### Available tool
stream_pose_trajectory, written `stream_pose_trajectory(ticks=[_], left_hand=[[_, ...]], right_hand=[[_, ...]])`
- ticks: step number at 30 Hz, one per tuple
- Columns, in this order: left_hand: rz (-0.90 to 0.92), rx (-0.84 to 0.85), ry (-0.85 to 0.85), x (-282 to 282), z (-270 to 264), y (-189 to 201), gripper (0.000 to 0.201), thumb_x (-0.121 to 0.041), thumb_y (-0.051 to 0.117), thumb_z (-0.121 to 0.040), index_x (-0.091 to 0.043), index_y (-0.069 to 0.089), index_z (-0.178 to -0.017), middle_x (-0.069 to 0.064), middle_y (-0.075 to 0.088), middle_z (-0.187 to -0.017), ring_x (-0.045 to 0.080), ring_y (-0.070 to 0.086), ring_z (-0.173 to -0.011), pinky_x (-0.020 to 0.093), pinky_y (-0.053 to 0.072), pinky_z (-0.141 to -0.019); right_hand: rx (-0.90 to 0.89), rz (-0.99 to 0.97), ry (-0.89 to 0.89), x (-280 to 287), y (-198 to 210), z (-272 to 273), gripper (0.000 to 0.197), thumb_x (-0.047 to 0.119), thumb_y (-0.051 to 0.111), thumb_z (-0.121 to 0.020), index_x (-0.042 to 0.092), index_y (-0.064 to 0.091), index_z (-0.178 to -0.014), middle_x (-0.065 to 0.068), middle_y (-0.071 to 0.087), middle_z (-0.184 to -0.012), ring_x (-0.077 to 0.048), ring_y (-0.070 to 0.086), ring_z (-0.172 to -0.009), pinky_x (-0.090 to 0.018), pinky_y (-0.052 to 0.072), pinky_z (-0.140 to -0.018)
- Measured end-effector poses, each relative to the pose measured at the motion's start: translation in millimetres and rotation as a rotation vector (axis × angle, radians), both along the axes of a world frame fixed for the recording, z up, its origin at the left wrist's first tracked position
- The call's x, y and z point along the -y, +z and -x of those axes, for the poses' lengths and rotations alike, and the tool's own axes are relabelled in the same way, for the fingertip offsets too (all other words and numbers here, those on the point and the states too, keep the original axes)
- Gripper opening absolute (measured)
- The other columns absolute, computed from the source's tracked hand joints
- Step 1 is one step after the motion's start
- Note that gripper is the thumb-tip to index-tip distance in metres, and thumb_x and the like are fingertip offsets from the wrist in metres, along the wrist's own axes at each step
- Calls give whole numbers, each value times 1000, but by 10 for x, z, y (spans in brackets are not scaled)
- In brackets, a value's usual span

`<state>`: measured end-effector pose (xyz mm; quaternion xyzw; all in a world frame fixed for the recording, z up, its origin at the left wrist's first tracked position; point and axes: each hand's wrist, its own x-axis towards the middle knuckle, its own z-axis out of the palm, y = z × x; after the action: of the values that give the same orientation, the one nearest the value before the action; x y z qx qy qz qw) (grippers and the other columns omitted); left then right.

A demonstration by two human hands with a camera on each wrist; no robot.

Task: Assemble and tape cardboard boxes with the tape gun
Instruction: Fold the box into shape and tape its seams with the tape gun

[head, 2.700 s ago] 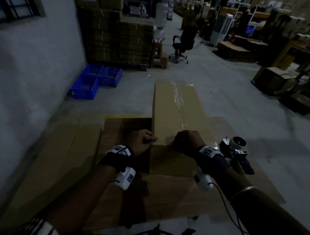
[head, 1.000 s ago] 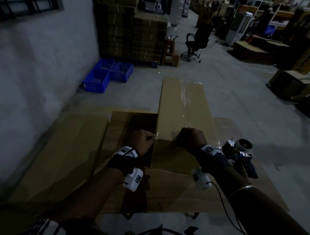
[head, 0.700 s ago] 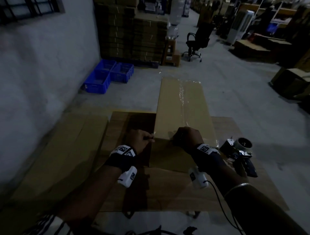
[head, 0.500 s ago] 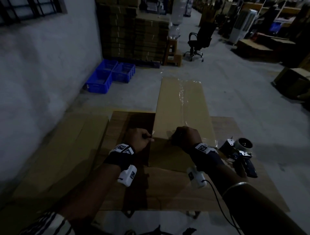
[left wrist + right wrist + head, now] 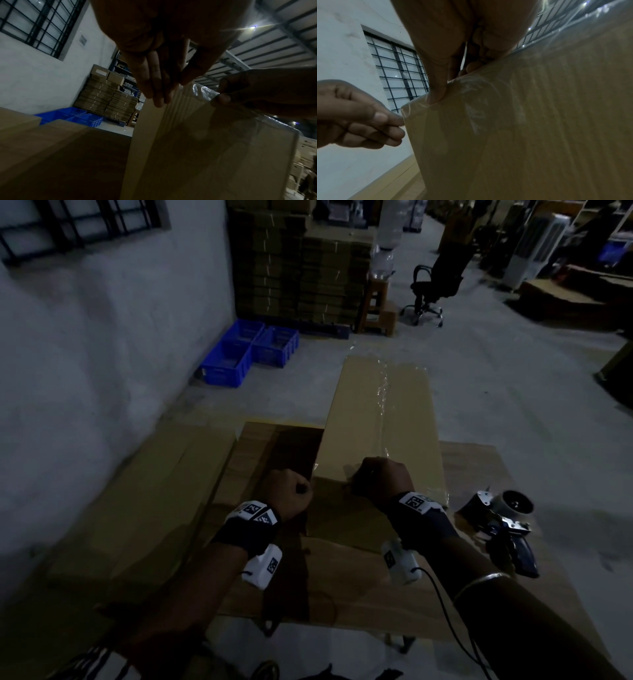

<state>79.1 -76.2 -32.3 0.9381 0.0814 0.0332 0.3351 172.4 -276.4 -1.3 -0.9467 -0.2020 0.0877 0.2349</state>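
Dim warehouse; wooden table (image 5: 479, 474) is carrying a long cardboard box (image 5: 380, 419) that is overhanging the far edge. Left hand (image 5: 287, 491) is pinching clear tape (image 5: 471, 94) at the box's near left corner. Right hand (image 5: 380, 477) is pressing tape onto the near top edge, fingers curled. Tape gun (image 5: 503, 525) is lying right of the box.

1 long cardboard box (image 5: 380, 422), 1 tape gun (image 5: 503, 522), 2 hands, 2 blue crates (image 5: 250, 347), 1 office chair (image 5: 435, 285).
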Motion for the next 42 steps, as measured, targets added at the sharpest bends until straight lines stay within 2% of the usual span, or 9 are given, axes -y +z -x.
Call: stream_pose_trajectory(ticks=[7,13,16,19,22,27,31,37,42], left_hand=[[-13,-9,68,-33,-90,72,17,-29,71,-87,-14,78,-93,3,75,-94,15,67,-84,28,55,-75],[-91,-71,57,-58,-200,145,17,-35,75,-82,-18,78,-85,0,74,-84,14,65,-77,30,55,-76],[-205,-113,-33,-64,-235,219,22,-35,71,-86,-14,76,-90,5,73,-90,16,62,-78,22,43,-69],[-314,-166,-97,-43,-249,301,32,-42,64,-90,-12,73,-84,6,69,-77,14,57,-66,20,36,-56],[-386,-181,-124,-21,-268,348,44,-47,60,-92,-6,69,-77,1,53,-58,9,43,-51,20,27,-46],[-395,-199,-131,4,-300,339,42,-41,59,-93,-1,69,-85,4,57,-69,9,44,-56,22,29,-52],[-437,-200,-84,32,-288,317,48,-48,60,-91,-1,69,-81,0,50,-59,11,45,-55,20,34,-52],[-225,-195,-59,69,-230,231,55,-54,69,-81,-12,50,-51,3,41,-46,19,46,-46,20,33,-45],[-2,-46,125,-62,-261,187,48,-36,61,-93,-10,49,-55,10,46,-51,35,62,-57,29,48,-58]], right_hand=[[-23,-47,-7,31,-22,-26,20,29,86,-78,17,73,-88,3,65,-83,-18,60,-84,-25,42,-71],[-27,-58,22,50,-43,-56,21,27,85,-79,16,75,-93,-3,72,-94,-16,57,-81,-24,42,-70],[-37,-59,21,55,-66,-78,18,27,85,-78,19,70,-84,3,65,-82,-15,56,-79,-24,41,-70],[-27,-60,24,51,-93,-89,23,27,84,-80,26,62,-76,11,58,-74,-14,56,-77,-22,39,-69],[-28,-90,34,54,-113,-100,18,26,86,-79,20,69,-80,7,62,-80,-16,59,-80,-23,41,-71],[-40,-93,44,60,-122,-119,17,25,88,-76,21,73,-84,2,71,-92,-17,63,-86,-25,45,-74],[-49,-75,43,54,-113,-123,20,28,89,-75,24,70,-81,4,69,-91,-17,63,-88,-23,43,-74],[-27,-75,55,72,-89,-127,18,25,87,-78,20,73,-88,2,70,-91,-21,67,-93,-22,41,-74],[-46,-27,129,135,-20,-94,31,30,83,-82,16,72,-108,-3,70,-110,-22,64,-102,-23,41,-79]])
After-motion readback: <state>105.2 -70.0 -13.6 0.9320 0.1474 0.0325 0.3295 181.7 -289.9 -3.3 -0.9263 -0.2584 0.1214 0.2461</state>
